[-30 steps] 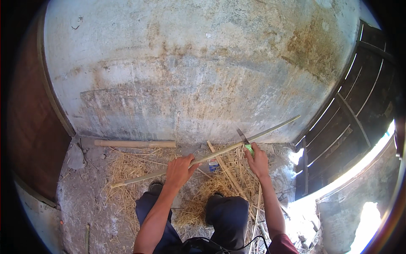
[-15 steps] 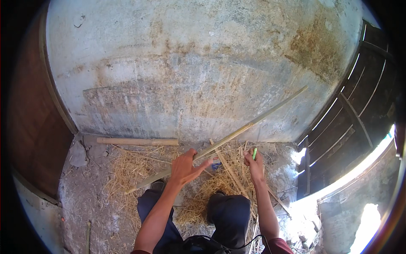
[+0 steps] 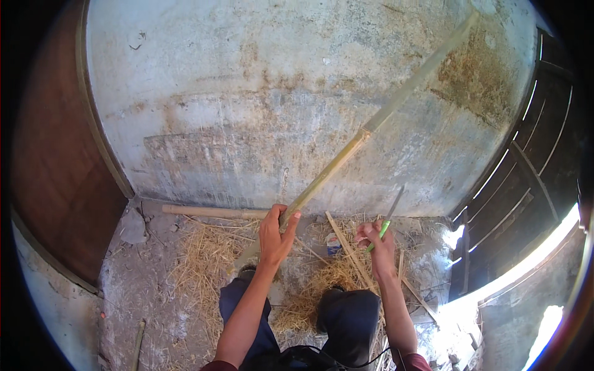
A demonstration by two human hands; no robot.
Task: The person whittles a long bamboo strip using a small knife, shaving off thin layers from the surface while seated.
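Note:
A long split bamboo strip [image 3: 334, 164] slants from low between my legs up to the far right, in front of the wall. My left hand [image 3: 275, 238] is wrapped round it toward its lower part, thumb on the near side. Below that hand the strip's lower end is blurred and partly hidden by my forearm and knee. To the right, apart from the strip, my right hand [image 3: 380, 250] is closed on the green handle of a knife [image 3: 385, 228]. Its narrow grey blade points up and slightly right.
Straw-like bamboo shavings [image 3: 207, 263] cover the ground around my feet. A bamboo pole [image 3: 213, 211] lies along the foot of the stained wall [image 3: 247, 123]. Thin slats [image 3: 349, 250] and a small blue-and-white packet [image 3: 333, 243] lie ahead. A slatted dark panel [image 3: 513, 179] stands at right.
The bamboo strip has swung up steeper, its far end higher on the wall. My left hand's spread thumb has closed onto it. The knife has turned, so its blade now shows.

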